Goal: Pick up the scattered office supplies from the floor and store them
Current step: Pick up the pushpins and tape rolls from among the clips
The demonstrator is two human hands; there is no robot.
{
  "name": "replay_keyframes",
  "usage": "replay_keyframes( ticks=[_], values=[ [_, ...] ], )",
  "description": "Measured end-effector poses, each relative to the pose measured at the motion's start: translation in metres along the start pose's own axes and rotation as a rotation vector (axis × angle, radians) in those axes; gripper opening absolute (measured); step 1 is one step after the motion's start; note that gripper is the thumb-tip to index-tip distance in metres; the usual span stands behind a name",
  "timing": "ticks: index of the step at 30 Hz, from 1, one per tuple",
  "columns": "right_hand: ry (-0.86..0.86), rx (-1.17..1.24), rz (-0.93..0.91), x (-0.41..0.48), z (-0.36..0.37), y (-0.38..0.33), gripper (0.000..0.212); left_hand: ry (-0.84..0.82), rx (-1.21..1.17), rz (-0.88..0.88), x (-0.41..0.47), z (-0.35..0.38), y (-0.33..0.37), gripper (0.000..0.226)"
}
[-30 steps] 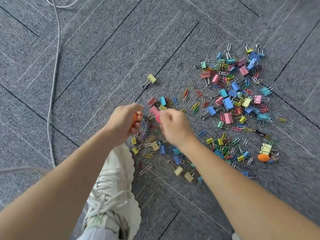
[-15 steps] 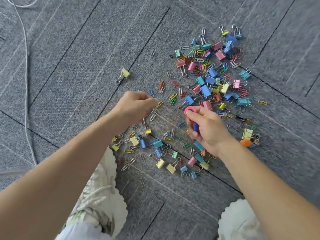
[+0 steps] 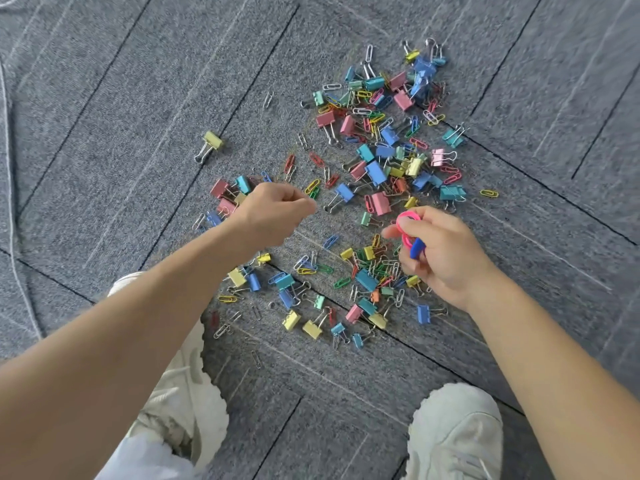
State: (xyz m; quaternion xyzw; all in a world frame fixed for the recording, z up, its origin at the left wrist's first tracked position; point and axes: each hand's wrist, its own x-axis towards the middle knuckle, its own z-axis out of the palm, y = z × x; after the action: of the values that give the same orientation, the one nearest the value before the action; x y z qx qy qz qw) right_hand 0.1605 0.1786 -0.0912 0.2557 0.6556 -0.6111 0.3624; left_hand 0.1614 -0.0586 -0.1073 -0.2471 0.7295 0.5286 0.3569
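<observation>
Gathering clips off the carpet [image 3: 104,140], our right hand [image 3: 440,252] is clamped on pink rubber bands [image 3: 406,225] and a blue piece; our left hand [image 3: 273,213] is pinched together, contents unclear. We should sweep the scattered binder clips [image 3: 377,161] into handfuls.

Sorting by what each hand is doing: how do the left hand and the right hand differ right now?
The left hand is closed in a loose fist, showing nothing held; the right hand grips a pink ring and a blue piece. The left hand is farther from the body than the right. Both hover over the scattered clips.
</observation>
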Motion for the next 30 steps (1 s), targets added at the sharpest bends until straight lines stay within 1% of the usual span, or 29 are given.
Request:
replay_keyframes(
  ticks=[2,6,10,13,17,19,23,25,27,30],
  values=[
    [-0.039,0.135,0.061,-0.004,-0.002,0.0,0.01,-0.01,-0.004,-0.013,0.001,0.004,0.0,0.017],
    [-0.041,0.264,0.153,-0.006,-0.004,0.011,0.012,-0.064,-0.002,-0.027,0.0,0.017,0.002,0.015],
    [-0.086,0.445,0.214,-0.008,-0.002,0.019,0.006,-0.126,0.046,-0.009,-0.005,0.037,0.004,0.019],
    [-0.119,0.56,0.246,-0.013,0.002,0.019,0.015,-0.177,0.032,-0.014,-0.005,0.05,0.002,0.022],
    [-0.112,0.693,0.289,-0.017,0.004,0.017,0.026,-0.196,0.002,-0.029,-0.005,0.058,0.001,0.022],
    [-0.114,0.708,0.291,-0.017,0.003,0.017,0.028,-0.203,-0.002,-0.034,-0.006,0.059,0.002,0.021],
    [-0.123,0.691,0.274,-0.014,0.0,0.019,0.022,-0.219,-0.03,-0.043,-0.008,0.06,0.002,0.021],
    [-0.131,0.646,0.254,-0.012,0.001,0.021,0.021,-0.193,-0.03,0.005,-0.01,0.062,0.003,0.018],
    [-0.123,0.573,0.251,-0.011,0.001,0.023,0.03,-0.155,-0.003,0.127,-0.014,0.067,0.006,0.014],
    [-0.17,0.488,0.271,-0.011,0.001,0.027,0.055,-0.129,0.105,0.298,-0.017,0.077,0.014,0.012]
  ],
)
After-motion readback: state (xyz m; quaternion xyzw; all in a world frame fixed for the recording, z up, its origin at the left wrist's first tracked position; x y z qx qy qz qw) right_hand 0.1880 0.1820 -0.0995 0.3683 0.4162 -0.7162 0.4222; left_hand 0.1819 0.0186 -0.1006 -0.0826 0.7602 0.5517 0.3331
